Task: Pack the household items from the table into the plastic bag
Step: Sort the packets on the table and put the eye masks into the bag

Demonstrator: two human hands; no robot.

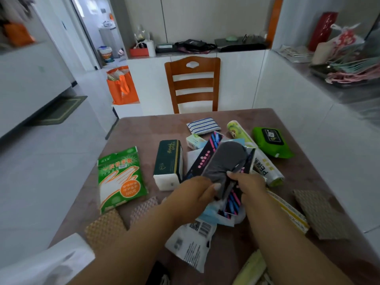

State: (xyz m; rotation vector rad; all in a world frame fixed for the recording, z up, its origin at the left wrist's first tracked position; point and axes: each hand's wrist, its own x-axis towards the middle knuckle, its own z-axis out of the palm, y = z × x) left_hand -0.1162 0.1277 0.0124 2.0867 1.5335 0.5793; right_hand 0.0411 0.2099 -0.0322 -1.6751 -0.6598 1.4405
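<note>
Hands meet over the table (144, 128): left hand (193, 194) and right hand (249, 183) both pinch a grey insole (226, 161) with its packet, raised clear for bagging; plastic bag (47, 262), probably, lies near-left of the table.

Soft, even indoor light with faint shadows and no harsh glare. Wide-angle bending curves the edges, and the whole view is slightly blurred.

Pale tiled floor (51, 161), wooden chair (193, 83), white cabinets (236, 79), open doorway (98, 27)
</note>
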